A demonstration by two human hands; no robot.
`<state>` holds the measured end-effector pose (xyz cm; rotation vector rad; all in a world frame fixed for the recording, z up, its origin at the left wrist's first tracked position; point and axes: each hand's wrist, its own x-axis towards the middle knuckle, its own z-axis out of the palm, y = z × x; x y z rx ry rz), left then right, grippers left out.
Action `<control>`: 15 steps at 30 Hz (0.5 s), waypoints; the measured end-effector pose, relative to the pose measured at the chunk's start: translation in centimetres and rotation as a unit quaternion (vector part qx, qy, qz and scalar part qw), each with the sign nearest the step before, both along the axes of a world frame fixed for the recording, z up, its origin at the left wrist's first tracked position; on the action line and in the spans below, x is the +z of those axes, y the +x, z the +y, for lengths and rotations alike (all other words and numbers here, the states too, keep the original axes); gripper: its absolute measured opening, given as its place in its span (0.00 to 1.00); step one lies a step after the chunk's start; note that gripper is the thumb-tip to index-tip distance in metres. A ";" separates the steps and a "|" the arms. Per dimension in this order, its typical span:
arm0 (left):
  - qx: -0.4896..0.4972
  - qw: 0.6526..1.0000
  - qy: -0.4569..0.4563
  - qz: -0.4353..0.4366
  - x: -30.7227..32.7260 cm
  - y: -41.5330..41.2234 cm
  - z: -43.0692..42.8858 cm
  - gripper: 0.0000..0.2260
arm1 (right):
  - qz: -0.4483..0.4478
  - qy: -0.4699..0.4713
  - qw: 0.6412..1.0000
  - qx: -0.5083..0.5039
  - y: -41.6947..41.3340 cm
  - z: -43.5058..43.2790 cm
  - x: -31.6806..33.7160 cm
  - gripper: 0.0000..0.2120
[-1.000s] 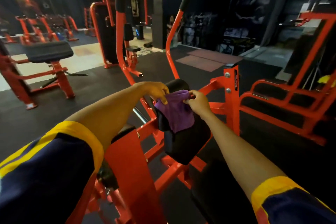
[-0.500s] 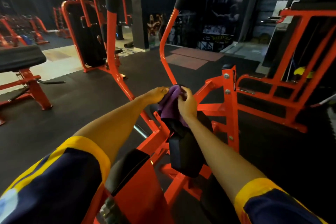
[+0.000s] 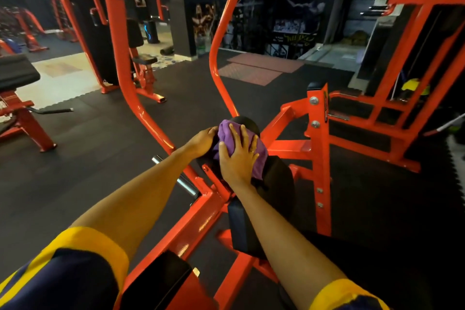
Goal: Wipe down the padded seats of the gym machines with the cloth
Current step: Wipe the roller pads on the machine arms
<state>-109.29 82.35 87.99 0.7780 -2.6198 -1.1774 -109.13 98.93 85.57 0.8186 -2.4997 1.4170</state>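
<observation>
Centre frame: my right hand (image 3: 239, 158), grip wide and flat, presses the purple cloth (image 3: 260, 161) onto the black pad (image 3: 279, 181). My left hand (image 3: 202, 142) cups the pad's edge. Early days, I'd say: other seats remain.

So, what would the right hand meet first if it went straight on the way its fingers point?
More cloth, then the rounded top of the pad, since the right hand lies flat on it pointing away. Beyond that the orange bar looks nearest, but depth is unclear.
</observation>
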 end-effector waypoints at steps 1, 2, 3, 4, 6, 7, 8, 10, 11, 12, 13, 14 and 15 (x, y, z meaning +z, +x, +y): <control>-0.005 1.000 0.008 0.014 -0.1 0.2 0.3 0.18 | -0.010 -0.006 1.000 0.001 -0.7 -0.3 0.1 0.32; -0.008 1.000 0.004 0.019 0.3 0.4 0.9 0.19 | -0.032 -0.013 0.999 -0.001 -1.5 -0.6 0.5 0.29; -0.004 1.000 0.009 0.027 0.8 0.9 1.5 0.19 | -0.053 -0.025 0.998 -0.013 -2.8 -1.0 0.7 0.26; 0.005 0.999 0.019 0.026 1.0 1.4 2.0 0.20 | -0.073 -0.040 0.996 -0.029 -4.0 -1.1 1.4 0.26; 0.011 0.999 0.022 0.024 1.4 1.6 2.5 0.21 | -0.101 -0.081 0.990 -0.046 -6.8 -0.9 2.7 0.23; 0.012 1.000 0.018 0.019 1.5 1.8 2.5 0.21 | -0.119 -0.102 0.987 -0.045 -7.9 -1.2 2.9 0.22; 0.010 1.000 0.017 0.012 1.8 2.0 2.7 0.21 | -0.133 -0.111 0.984 -0.042 -8.5 -1.1 3.2 0.21; 0.008 1.000 0.014 0.014 1.7 1.9 2.7 0.21 | -0.151 -0.087 0.984 -0.041 -8.3 -1.4 2.8 0.24; 0.012 1.000 0.015 0.019 1.5 1.8 2.5 0.21 | -0.140 -0.069 0.987 -0.040 -7.3 -1.4 2.4 0.27; 0.015 0.999 0.016 0.025 1.4 1.6 2.4 0.20 | -0.127 -0.054 0.990 -0.037 -5.5 -1.1 1.9 0.29; 0.019 0.999 0.016 0.030 1.4 1.4 2.3 0.19 | -0.112 -0.052 0.992 -0.029 -3.6 -0.8 1.2 0.30; 0.021 0.999 0.016 0.025 1.6 1.4 2.5 0.19 | -0.108 -0.055 0.993 -0.014 -1.4 -0.2 0.6 0.30; 0.021 1.000 0.014 0.016 1.6 1.4 2.5 0.20 | -0.099 -0.065 0.993 0.001 0.5 0.4 0.0 0.30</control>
